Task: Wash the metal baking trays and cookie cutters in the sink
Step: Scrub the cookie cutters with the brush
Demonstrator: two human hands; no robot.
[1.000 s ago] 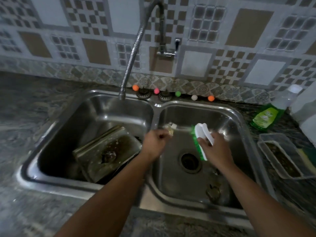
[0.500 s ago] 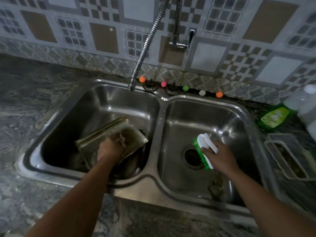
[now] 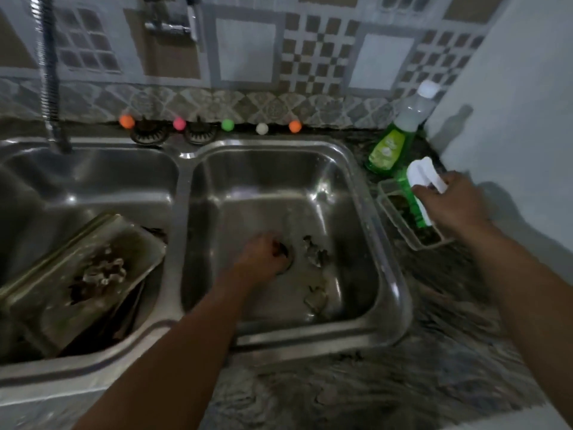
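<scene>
While gripping brush [image 3: 417, 193], right hand [image 3: 455, 203].

A green soap bottle [image 3: 391, 141] stands on the dark marbled surface [image 3: 403, 383] by the white wall. Near it lies a clear tub [image 3: 400, 214]. Five coloured balls [image 3: 227, 125] line the tiled backsplash [image 3: 313, 57].

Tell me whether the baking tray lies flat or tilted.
Tilted: the tray leans in the left basin, far edge raised, over dark items beneath.
</scene>
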